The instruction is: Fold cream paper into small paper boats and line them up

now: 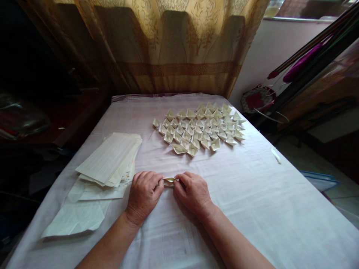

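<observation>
The left hand (144, 191) and right hand (194, 192) are each closed to a pinch, fingertips and thumbs gripping opposite ends of a small folded paper (169, 182). It is held between them near the front of the desk (269, 201), its upper edges parted into a narrow opening. Beyond it, rows of paper boats (198, 129) sit close together, hollow side up. Left of the hands lies a stack of paper sheets (108, 157), overlapping a creased pale sheet (78, 216). At upper right, a container (274, 8) by the window has something yellowish in it; a patterned bag (258, 100) is below, its contents hidden.
</observation>
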Demonstrator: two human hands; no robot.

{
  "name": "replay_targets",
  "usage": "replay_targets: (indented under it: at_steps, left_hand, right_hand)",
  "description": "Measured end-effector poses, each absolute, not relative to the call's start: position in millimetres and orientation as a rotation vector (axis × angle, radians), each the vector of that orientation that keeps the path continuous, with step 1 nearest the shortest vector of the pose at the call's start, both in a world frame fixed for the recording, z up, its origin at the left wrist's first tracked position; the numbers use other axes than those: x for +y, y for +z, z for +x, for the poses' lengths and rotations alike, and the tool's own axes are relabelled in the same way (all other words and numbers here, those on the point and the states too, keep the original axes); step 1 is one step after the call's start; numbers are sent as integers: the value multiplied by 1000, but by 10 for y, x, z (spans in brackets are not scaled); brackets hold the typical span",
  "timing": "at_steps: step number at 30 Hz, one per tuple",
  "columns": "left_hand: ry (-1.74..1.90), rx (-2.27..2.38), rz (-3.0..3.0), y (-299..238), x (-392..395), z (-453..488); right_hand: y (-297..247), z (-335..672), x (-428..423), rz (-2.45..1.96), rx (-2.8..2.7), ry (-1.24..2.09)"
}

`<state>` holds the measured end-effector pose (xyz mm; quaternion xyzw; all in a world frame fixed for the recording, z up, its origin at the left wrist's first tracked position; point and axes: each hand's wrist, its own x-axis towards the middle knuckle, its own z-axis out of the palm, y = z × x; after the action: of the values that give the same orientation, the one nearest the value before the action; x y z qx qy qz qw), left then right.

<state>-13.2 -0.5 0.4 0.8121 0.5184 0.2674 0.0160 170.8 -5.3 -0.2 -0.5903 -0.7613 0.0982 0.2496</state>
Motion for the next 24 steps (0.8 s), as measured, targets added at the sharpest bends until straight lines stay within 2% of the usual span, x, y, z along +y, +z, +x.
replay_targets:
  at_steps: [15,24]
  left_hand:
    - [959,1623,2003,-40,-48,-116]
    - [1027,1525,2043,-1,-87,-70]
  right_hand:
    - [-59,1641,-66,-1368,-1880,163]
    - [0,1616,-93,-1304,-2029,219]
